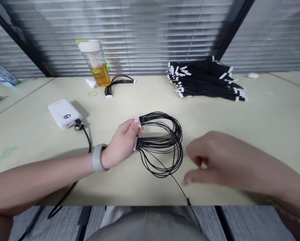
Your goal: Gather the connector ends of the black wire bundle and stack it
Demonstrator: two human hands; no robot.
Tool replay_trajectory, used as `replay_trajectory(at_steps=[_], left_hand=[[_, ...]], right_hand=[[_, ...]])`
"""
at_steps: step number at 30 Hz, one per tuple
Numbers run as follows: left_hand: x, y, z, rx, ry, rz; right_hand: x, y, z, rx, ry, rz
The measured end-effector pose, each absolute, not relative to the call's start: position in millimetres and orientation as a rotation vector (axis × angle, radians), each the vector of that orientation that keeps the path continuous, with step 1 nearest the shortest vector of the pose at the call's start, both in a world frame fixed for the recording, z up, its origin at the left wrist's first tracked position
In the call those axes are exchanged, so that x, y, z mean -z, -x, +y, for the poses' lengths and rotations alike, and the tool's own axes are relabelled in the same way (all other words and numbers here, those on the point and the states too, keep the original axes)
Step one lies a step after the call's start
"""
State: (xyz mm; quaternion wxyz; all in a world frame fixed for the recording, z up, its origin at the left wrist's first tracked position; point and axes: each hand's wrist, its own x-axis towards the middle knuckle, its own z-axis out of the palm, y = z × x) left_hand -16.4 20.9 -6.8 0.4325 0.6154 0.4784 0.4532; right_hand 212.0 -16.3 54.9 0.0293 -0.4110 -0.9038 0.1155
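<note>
My left hand (123, 142) is closed on a black wire harness (173, 134), thumb and fingers pinching it near its white connectors (139, 121). The bundle of thin wires loops out to the right of that hand, over the table. One thin black wire (178, 187) runs from the loop down past the table's front edge. To the right of the loop, my right hand (210, 160) is slightly blurred. Its fingers are curled, the thumb stands apart from them, and nothing shows between them.
At the back right lies a pile of black harnesses (207, 80) with white connectors. A smaller harness (119, 82) lies beside a bottle of amber liquid (99, 72). A white power bank (64, 112) with a black cable (88, 137) is at left. Window blinds (144, 36) stand behind the table.
</note>
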Motion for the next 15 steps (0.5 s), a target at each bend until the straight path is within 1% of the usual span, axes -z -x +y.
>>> replay_trajectory(at_steps=[1, 2, 6, 10, 12, 13, 14, 15], left_hand=[[7.7, 16.8, 21.5, -1.141, -1.527, 1.196], [8.3, 17.1, 21.9, -1.147, -1.531, 1.196], [8.3, 17.2, 21.6, -1.165, -1.552, 1.187], [7.8, 16.6, 21.7, -1.156, -1.481, 1.166], [8.4, 16.6, 22.3, -1.156, -1.449, 1.156], [8.8, 16.8, 22.5, -1.155, -1.445, 1.153], [9.0, 17.0, 22.7, -1.154, -1.45, 1.148], [9.1, 17.2, 22.6, -1.15, -1.46, 1.142]], right_hand=[[-50.5, -207.8, -23.1, -0.414, 1.19, -2.855], [-45.2, -203.8, -29.4, -0.378, 1.156, -2.897], [-32.0, -201.3, -40.4, 0.041, 1.116, -2.941], [-47.8, -224.2, -27.2, 0.596, 1.438, -2.708], [-60.6, -235.0, -18.9, 0.77, 1.603, -2.458], [-66.5, -238.0, -15.8, 0.771, 1.607, -2.305], [-71.6, -238.9, -13.7, 0.697, 1.57, -2.157], [-76.0, -237.6, -12.8, 0.548, 1.493, -2.016]])
